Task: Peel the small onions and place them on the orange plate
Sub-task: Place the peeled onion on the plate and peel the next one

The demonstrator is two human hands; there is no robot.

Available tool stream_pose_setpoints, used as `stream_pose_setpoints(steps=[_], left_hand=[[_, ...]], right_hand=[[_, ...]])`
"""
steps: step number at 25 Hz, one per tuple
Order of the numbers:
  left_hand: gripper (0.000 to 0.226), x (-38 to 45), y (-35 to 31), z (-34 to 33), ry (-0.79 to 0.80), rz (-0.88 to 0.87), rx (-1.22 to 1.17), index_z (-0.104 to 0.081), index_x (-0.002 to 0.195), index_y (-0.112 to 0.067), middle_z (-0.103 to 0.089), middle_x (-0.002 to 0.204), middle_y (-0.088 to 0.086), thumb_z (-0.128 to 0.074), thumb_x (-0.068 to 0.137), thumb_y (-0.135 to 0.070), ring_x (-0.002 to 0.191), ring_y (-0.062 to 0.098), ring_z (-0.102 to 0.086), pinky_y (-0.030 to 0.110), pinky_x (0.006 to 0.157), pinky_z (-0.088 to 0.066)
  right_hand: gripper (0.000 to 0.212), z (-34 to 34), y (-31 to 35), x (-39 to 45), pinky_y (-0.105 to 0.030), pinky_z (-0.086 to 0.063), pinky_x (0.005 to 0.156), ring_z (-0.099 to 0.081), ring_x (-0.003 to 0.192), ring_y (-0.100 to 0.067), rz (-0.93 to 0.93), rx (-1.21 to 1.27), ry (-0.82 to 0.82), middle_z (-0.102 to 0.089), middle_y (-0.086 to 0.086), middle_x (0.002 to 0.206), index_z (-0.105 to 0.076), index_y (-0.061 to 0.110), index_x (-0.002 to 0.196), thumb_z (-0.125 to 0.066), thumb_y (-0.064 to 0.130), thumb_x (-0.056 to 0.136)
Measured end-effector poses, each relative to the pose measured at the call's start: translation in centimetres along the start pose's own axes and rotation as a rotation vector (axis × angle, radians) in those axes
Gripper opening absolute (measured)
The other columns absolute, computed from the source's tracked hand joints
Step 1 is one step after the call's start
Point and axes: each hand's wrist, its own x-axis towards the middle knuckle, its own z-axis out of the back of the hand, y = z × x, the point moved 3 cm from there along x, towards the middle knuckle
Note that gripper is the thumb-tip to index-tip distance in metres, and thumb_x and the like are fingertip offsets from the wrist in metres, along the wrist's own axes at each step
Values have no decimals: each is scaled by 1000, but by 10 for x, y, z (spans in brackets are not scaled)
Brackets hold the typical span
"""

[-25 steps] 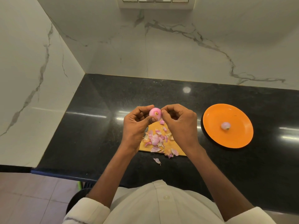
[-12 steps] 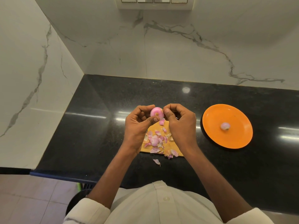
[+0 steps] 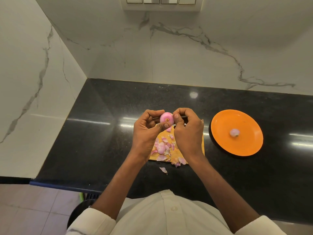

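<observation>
Surface (image 3: 105,133): runs left to right, walled at the rear and on the left.
Cutting board (image 3: 202,146): centre of the surface, near its front edge.
Peel scraps (image 3: 163,147): on the cutting board; one piece (image 3: 163,170) lies on the surface just in front of it.
Plate (image 3: 225,122): on the surface, right of the cutting board, apart from it.
Peeled onion (image 3: 234,132): on the plate, near its middle.
Hands: left hand (image 3: 145,131) and right hand (image 3: 188,131) side by side above the cutting board.
Held onion (image 3: 166,118): between both hands, over the board's rear part.

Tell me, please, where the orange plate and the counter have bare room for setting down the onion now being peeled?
The round orange plate is bare all around its one peeled onion. The black stone counter is open left of the yellow cutting board. The board is crowded with pink onion skins beneath both hands.
</observation>
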Motion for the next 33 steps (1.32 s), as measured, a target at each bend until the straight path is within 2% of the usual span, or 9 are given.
stream_pose_setpoints(steps=[3,6,10,15,17,22,25,30,33], left_hand=[[37,0,0,3,-10,-3,-19,-64,120,-2,-76,114,10,-79,85,-2,106,26,-76,28,82,-62],[39,-1,-1,4,-4,1,-65,-63,120,-1,-75,115,12,-78,84,-3,107,26,-75,29,84,-61],[36,-2,3,1,17,42,-156,-66,117,-6,-75,115,10,-78,82,-7,113,29,-72,35,90,-61],[41,2,14,3,33,212,-376,-63,129,-3,-67,133,22,-68,89,-3,127,36,-66,41,101,-59],[44,1,17,2,55,260,-409,-60,135,0,-65,137,25,-66,92,-4,129,38,-64,43,105,-56],[46,1,15,1,-6,259,-422,-61,132,-3,-72,118,15,-69,87,-4,113,28,-72,32,87,-62],[44,1,16,4,-32,249,-421,-63,129,-4,-72,119,18,-70,86,-1,114,29,-73,31,86,-62],[43,3,16,7,11,248,-299,-66,125,-4,-72,127,19,-73,83,-6,122,33,-69,32,89,-62],[43,4,19,9,37,245,-306,-65,129,-2,-69,132,21,-71,87,-9,124,36,-68,36,94,-61]], right_hand=[[12,6,2,0,-32,-62,80,-70,95,-12,-64,131,58,-73,4,99,-73,17,107,-61,20,105],[10,8,7,-1,-19,-57,81,-69,97,-7,-1,109,89,-73,8,101,-73,21,108,-69,25,100],[10,1,4,-1,-15,-54,75,-66,92,-8,33,2,23,-70,5,97,-72,17,101,-67,8,99],[15,-1,-8,-1,-34,-65,78,-73,97,-23,-354,354,68,-74,-6,99,-71,12,103,-56,10,107],[14,-1,-11,-3,-37,-65,81,-74,102,-26,-414,460,103,-76,-8,103,-73,12,106,-58,14,106],[19,2,-3,-4,-37,-64,84,-75,98,-16,-188,347,192,-78,2,101,-77,17,111,-78,25,94],[24,1,-2,-4,-32,-64,83,-75,96,-13,-151,294,201,-78,6,98,-78,19,110,-84,29,88],[8,2,-11,-3,-39,-66,81,-77,90,-20,-271,310,168,-78,-5,94,-77,8,103,-73,8,96],[10,2,-18,-3,-35,-66,81,-77,88,-20,-448,498,166,-78,-11,97,-74,4,104,-64,5,101]])
